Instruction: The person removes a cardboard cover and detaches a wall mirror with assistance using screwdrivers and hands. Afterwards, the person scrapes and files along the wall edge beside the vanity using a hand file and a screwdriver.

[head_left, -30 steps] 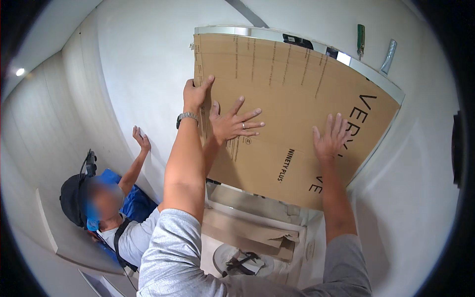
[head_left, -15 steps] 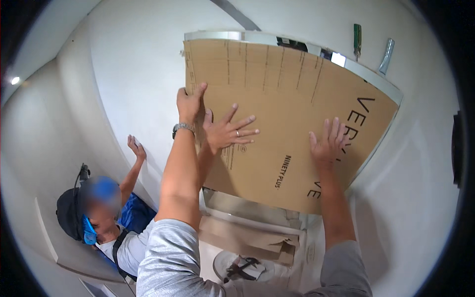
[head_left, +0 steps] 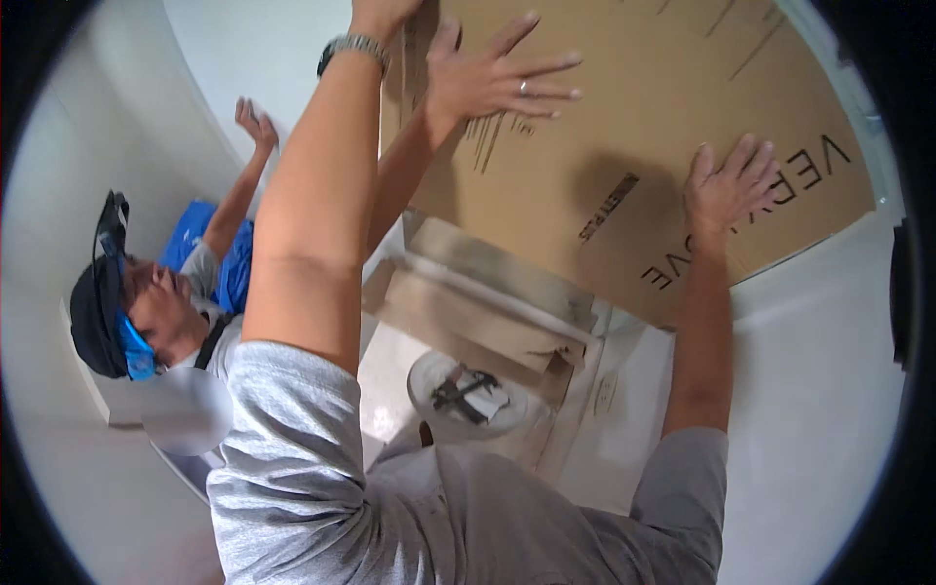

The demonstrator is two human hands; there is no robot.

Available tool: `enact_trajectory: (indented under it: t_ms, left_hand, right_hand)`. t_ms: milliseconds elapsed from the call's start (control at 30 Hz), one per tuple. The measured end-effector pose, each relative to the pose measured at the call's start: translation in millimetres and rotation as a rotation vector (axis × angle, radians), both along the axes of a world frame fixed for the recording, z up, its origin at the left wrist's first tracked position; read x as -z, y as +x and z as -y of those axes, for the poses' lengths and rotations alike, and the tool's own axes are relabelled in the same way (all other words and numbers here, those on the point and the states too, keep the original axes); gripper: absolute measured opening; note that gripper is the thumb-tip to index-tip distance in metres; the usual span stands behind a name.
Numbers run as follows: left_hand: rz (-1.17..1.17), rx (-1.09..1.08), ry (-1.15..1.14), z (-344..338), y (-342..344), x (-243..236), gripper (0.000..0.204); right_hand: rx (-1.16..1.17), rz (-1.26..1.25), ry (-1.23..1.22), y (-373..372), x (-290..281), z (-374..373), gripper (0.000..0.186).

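A large brown cardboard sheet (head_left: 634,83) with black printing covers a pale-framed panel on the wall in front of me. My right hand (head_left: 726,190) lies flat on its right part, fingers stretched out. At the sheet's left edge, my left hand (head_left: 386,12) is cut off by the top of the picture, so its fingers do not show. A metal watch (head_left: 353,51) is on that wrist. Between my hands, a co-worker's ringed hand (head_left: 487,83) is spread on the cardboard; its forearm passes behind my left arm.
The co-worker in a dark cap (head_left: 97,317) is close on my left, other hand (head_left: 255,125) by the white wall. Below the sheet are a ledge (head_left: 487,292) with brown covering and a round white container top (head_left: 434,375) holding black tools (head_left: 468,395).
My view has tilted downward, so the sheet appears higher and its top edge is out of sight. My left fingers have left the picture. My right hand stays flat on the cardboard.
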State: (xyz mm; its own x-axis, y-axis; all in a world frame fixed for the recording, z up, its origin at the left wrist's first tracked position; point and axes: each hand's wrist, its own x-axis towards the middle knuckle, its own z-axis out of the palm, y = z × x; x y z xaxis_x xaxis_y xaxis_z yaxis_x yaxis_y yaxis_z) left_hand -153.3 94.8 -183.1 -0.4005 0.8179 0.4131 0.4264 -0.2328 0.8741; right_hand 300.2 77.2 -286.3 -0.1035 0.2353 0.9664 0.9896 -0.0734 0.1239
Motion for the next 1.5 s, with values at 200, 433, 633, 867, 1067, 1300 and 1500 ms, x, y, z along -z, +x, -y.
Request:
enact_trajectory:
  t_ms: [200,433,633,867,1067,1300,1500]
  left_hand:
    - [-0.24,-0.277,0.189,-1.1,-28.2,25.0,0.084]
    - [-0.111,0.196,0.504,168.9,20.1,54.9,0.061]
    - [-0.059,0.467,-0.296,278.0,104.3,306.3,0.026]
    - [-0.281,0.639,-0.885,325.9,54.9,561.3,0.034]
    - [-0.654,0.726,-1.403,438.2,-27.9,682.4,0.043]
    - [-0.38,0.486,-1.436,510.7,-62.4,652.6,0.046]
    - [-0.348,0.494,-1.244,470.9,-37.9,674.6,0.047]
  right_hand:
    - [-0.07,0.053,0.048,-22.8,7.0,-10.9,0.073]
    - [-0.054,0.05,0.089,-13.6,-10.8,0.4,0.076]
    - [-0.088,0.079,0.155,-16.9,-5.7,1.7,0.078]
    - [-0.105,0.164,0.159,-14.8,-18.1,14.5,0.077]
    - [-0.039,0.089,0.101,-14.6,-10.2,6.8,0.079]
    - [-0.109,0.073,0.101,-29.8,-3.9,2.8,0.081]
    - [-0.034,0.131,0.066,0.8,-31.2,11.5,0.08]
